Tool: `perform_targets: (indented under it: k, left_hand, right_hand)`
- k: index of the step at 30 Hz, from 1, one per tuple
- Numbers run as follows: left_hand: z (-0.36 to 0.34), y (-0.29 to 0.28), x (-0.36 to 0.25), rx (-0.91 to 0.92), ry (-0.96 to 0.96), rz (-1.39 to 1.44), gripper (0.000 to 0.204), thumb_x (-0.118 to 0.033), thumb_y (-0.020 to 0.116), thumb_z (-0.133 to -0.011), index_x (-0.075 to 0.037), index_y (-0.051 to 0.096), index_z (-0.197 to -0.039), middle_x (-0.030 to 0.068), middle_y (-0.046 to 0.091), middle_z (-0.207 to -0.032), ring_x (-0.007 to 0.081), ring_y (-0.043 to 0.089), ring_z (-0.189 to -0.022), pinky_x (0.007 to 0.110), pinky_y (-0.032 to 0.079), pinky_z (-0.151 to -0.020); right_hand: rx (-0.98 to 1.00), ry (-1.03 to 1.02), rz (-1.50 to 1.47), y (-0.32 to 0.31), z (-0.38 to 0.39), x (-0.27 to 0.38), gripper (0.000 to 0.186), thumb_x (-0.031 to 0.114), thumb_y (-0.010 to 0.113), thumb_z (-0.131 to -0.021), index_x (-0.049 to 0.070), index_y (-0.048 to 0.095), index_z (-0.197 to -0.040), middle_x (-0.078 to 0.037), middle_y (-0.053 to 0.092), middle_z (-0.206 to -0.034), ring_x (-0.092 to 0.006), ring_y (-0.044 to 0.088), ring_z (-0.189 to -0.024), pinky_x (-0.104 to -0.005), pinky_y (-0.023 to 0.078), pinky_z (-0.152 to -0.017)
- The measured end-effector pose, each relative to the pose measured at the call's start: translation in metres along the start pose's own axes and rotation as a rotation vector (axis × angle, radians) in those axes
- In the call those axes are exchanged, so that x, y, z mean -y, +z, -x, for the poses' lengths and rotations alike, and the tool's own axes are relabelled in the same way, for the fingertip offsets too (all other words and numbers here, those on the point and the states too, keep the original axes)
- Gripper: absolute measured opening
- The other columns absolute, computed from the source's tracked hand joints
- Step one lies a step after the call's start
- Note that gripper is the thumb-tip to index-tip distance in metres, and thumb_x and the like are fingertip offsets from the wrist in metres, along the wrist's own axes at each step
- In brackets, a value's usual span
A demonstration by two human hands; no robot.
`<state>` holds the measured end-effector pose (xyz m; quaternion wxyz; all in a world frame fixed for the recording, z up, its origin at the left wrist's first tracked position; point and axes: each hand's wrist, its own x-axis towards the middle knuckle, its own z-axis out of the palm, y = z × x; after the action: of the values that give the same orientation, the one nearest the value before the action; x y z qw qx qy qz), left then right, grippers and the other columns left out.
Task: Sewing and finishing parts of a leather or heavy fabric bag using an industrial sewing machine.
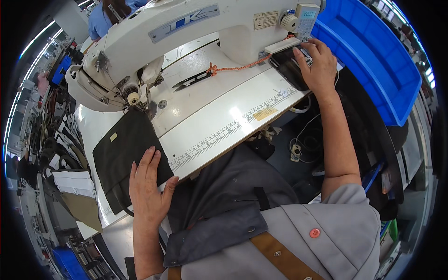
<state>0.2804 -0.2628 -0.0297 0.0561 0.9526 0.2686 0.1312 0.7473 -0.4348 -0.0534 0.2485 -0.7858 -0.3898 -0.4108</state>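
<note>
My left hand (pixel 151 186) lies open and flat, fingers stretched, on a dark fabric piece (pixel 123 154) at the left of the sewing table. The piece has a small pale yellow tag (pixel 113 136) and a dark strap by its near edge. Its far corner reaches under the needle area of a white sewing machine (pixel 186 35). At the right end of the table, my right hand (pixel 318 65) rests over the edge of a dark, glossy phone (pixel 290 70). Its thumb is apart from the fingers; the palm side is hidden.
Black thread snips (pixel 192 80) lie on the machine bed, tied to an orange cord (pixel 242 66). A ruler strip (pixel 228 127) runs along the front edge. A blue bin (pixel 373 60) stands right; stacked fabric pieces (pixel 74 184) lie left. Another person (pixel 105 21) sits beyond.
</note>
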Motion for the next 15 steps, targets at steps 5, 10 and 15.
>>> perform_targets:
  k: [5, 10, 15]
  left_hand:
    - [-0.001, 0.002, 0.013, -0.045, 0.014, 0.047, 0.044, -0.024, 0.072, -0.094, -0.004, 0.065, -0.133, 0.0126, 0.059, -0.147, 0.0351, 0.054, -0.138, 0.054, 0.036, -0.119]
    - [-0.015, -0.005, 0.034, -0.108, 0.052, 0.165, 0.030, -0.016, 0.076, -0.091, -0.004, 0.073, -0.119, 0.0108, 0.073, -0.124, 0.0321, 0.069, -0.116, 0.047, 0.048, -0.111]
    - [-0.035, -0.005, 0.046, -0.146, 0.215, -0.008, 0.028, -0.011, 0.077, -0.086, -0.007, 0.074, -0.114, 0.0065, 0.075, -0.118, 0.0294, 0.071, -0.106, 0.044, 0.055, -0.101]
  right_hand:
    - [0.212, -0.221, -0.422, -0.016, 0.017, 0.087, 0.018, 0.024, 0.076, -0.091, 0.007, 0.075, -0.099, -0.008, 0.072, -0.103, -0.0293, 0.068, -0.097, -0.0423, 0.050, -0.082]
    - [0.377, -0.456, -0.723, -0.032, 0.011, 0.175, 0.014, 0.020, 0.077, -0.089, 0.008, 0.074, -0.096, -0.006, 0.071, -0.101, -0.0285, 0.068, -0.094, -0.0416, 0.051, -0.080]
    - [0.515, -0.707, -0.906, -0.013, 0.003, 0.238, 0.016, 0.020, 0.077, -0.086, 0.006, 0.073, -0.094, -0.007, 0.069, -0.096, -0.0296, 0.068, -0.090, -0.0431, 0.052, -0.077]
